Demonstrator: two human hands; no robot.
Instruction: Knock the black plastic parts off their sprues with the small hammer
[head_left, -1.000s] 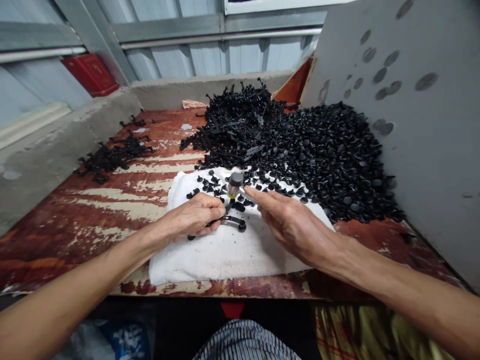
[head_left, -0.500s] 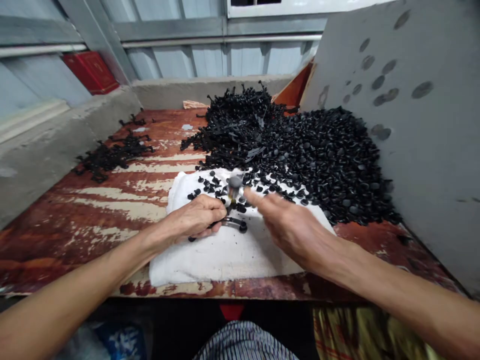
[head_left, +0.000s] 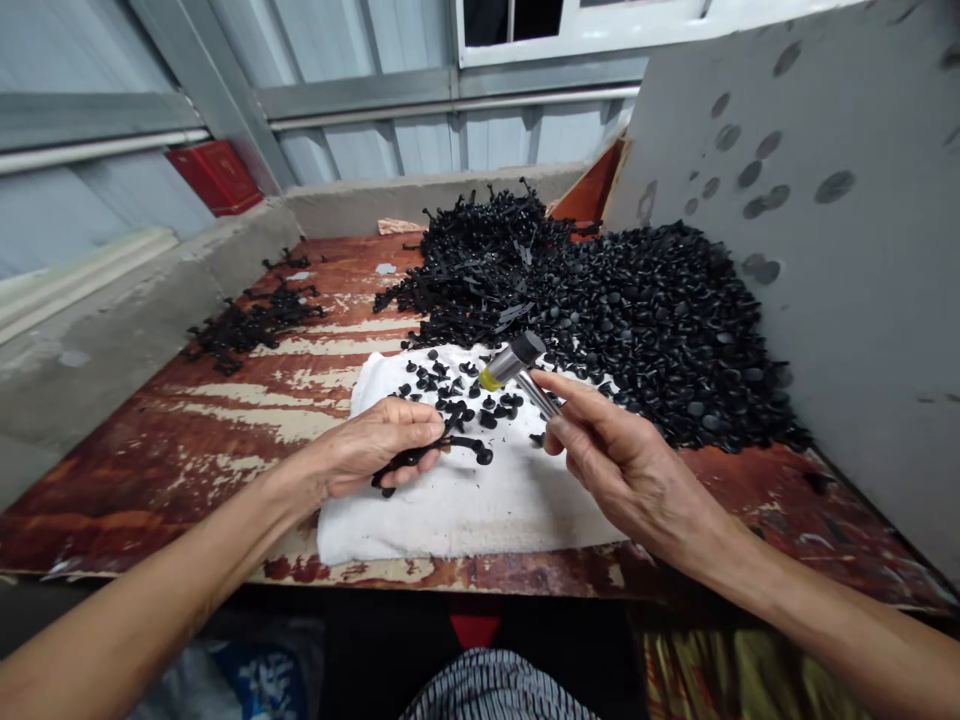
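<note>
From the head camera, the left hand (head_left: 379, 450) is clamped on a black plastic strip (head_left: 465, 442), its round-capped end sticking out to the right over a white towel (head_left: 465, 515) near the table's (head_left: 150, 510) front edge. The right hand (head_left: 634, 470) holds a small hammer (head_left: 514, 362), apparently pinched between thumb and fingers. Its handle slants up-left, and the yellow-tipped head faces down-left above loose black studs (head_left: 465, 395). Behind, a heap of black plastic pieces (head_left: 645, 320) rests against a grey board (head_left: 862, 250) at the table's right edge. The hammer has risen away from the left hand since the earlier frame.
</note>
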